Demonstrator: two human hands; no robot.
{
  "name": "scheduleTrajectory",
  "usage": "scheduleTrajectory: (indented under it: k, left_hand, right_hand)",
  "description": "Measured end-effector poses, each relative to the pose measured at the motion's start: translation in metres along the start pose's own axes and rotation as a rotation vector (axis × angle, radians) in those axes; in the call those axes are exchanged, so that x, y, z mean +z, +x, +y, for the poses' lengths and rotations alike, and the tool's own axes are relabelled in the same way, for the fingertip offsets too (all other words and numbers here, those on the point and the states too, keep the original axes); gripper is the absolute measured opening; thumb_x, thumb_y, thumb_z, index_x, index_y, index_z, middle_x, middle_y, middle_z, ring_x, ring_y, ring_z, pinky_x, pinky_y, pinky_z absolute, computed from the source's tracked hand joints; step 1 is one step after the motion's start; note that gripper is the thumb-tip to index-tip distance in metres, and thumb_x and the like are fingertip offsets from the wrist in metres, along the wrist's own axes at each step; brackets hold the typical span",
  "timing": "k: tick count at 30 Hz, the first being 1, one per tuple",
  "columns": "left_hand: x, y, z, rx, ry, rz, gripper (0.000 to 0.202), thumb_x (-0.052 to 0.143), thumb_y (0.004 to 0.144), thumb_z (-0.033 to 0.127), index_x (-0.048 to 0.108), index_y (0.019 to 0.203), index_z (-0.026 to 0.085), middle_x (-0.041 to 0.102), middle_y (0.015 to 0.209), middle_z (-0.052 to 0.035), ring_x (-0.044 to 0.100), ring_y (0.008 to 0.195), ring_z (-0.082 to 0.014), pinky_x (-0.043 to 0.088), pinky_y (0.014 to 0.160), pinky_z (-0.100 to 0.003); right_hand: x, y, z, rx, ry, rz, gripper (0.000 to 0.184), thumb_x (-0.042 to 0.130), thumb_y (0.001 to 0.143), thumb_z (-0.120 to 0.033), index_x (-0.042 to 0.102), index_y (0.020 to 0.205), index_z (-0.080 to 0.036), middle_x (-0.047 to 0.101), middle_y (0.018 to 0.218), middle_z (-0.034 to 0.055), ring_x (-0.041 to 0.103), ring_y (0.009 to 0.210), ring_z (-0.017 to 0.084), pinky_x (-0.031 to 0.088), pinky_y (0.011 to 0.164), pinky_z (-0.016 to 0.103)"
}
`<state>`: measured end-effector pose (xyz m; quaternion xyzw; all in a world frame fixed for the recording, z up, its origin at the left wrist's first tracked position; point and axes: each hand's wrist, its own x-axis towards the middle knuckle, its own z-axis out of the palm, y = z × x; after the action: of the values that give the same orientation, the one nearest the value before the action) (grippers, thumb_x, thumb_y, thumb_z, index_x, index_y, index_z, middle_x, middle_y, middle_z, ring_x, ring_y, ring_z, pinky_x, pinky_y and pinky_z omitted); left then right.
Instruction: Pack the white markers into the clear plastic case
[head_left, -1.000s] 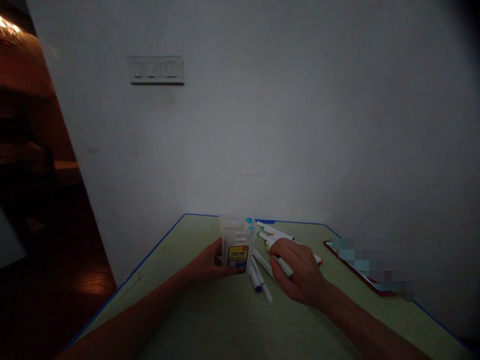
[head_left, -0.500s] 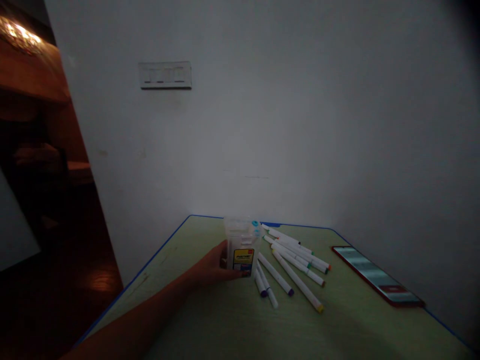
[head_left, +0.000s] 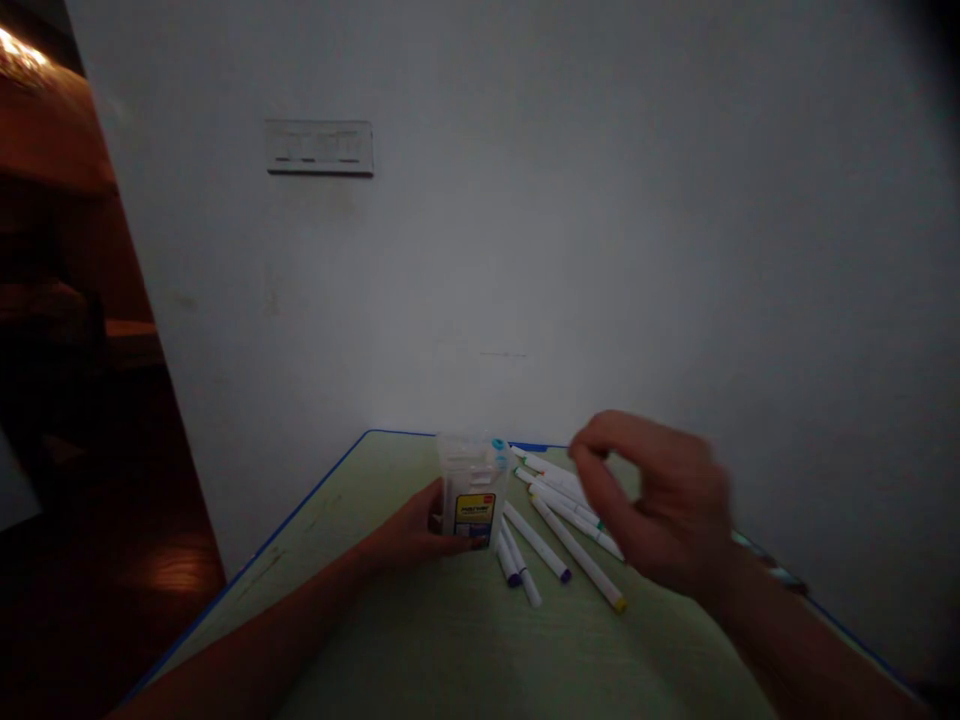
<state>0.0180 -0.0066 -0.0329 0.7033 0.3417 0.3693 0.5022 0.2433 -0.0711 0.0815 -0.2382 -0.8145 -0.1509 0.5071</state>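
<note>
My left hand point(head_left: 420, 530) is wrapped around a clear plastic marker case point(head_left: 474, 480) with a yellow and black label, held upright over the table. A blue ring shape shows near the case's top right; whether it is inside or printed cannot be made out. Several white markers point(head_left: 574, 550) lie fanned out to the right of the case, with purple, yellow and green ends. Above their right side is my right hand point(head_left: 652, 500), its thumb and index finger curled together at the tips, with nothing visible between them. Its other fingers are partly hidden and slightly blurred.
The pale green table point(head_left: 420, 640) has a blue edge and stands against a grey wall point(head_left: 585, 250). A phone point(head_left: 787, 578) lies at the right edge, mostly covered by my right arm. A switch plate point(head_left: 320, 148) is on the wall. A dark room opens at left.
My right hand has come into view from the right, over the markers, and now covers part of them and the phone. My left hand keeps its hold on the case. The view shifted slightly right.
</note>
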Motion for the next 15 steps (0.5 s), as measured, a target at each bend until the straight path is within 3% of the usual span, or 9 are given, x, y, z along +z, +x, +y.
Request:
scheduleTrajectory:
  k: [3, 6, 10, 15]
  left_hand:
    - [0.0, 0.001, 0.0, 0.006, 0.01, 0.002, 0.063, 0.071, 0.061, 0.026, 0.041, 0.116, 0.017, 0.056, 0.113, -0.0121, 0.056, 0.099, -0.025, 0.044, 0.085, -0.042]
    - [-0.001, 0.002, -0.001, -0.002, 0.019, -0.001, 0.061, 0.071, 0.061, 0.026, 0.042, 0.114, 0.017, 0.058, 0.111, -0.0118, 0.057, 0.098, -0.0248, 0.045, 0.084, -0.042]
    - [-0.002, 0.002, 0.0, -0.01, 0.044, 0.007, 0.06, 0.071, 0.061, 0.026, 0.043, 0.114, 0.017, 0.059, 0.11, -0.0113, 0.058, 0.096, -0.0243, 0.045, 0.084, -0.041]
    - [-0.001, 0.001, 0.003, -0.026, 0.068, 0.011, 0.056, 0.07, 0.062, 0.026, 0.044, 0.111, 0.017, 0.059, 0.11, -0.0104, 0.058, 0.096, -0.024, 0.046, 0.083, -0.04]
  right_hand:
    - [0.046, -0.027, 0.026, 0.039, -0.081, -0.049, 0.015, 0.042, 0.069, -0.012, 0.044, 0.054, -0.017, 0.044, 0.053, 0.0019, 0.04, 0.054, 0.014, 0.029, 0.052, 0.027]
    - [0.078, -0.065, 0.052, 0.108, -0.124, -0.255, 0.023, 0.044, 0.063, -0.011, 0.037, 0.042, -0.018, 0.037, 0.041, -0.0013, 0.034, 0.044, 0.012, 0.027, 0.052, 0.027]
    - [0.086, -0.083, 0.06, 0.263, -0.074, -0.408, 0.022, 0.045, 0.064, -0.014, 0.042, 0.043, -0.017, 0.04, 0.04, -0.0022, 0.035, 0.041, 0.01, 0.023, 0.048, 0.024]
    - [0.079, -0.061, 0.054, 0.274, -0.071, -0.386, 0.008, 0.045, 0.069, -0.014, 0.049, 0.062, -0.016, 0.047, 0.053, -0.0013, 0.04, 0.048, 0.011, 0.025, 0.049, 0.023]
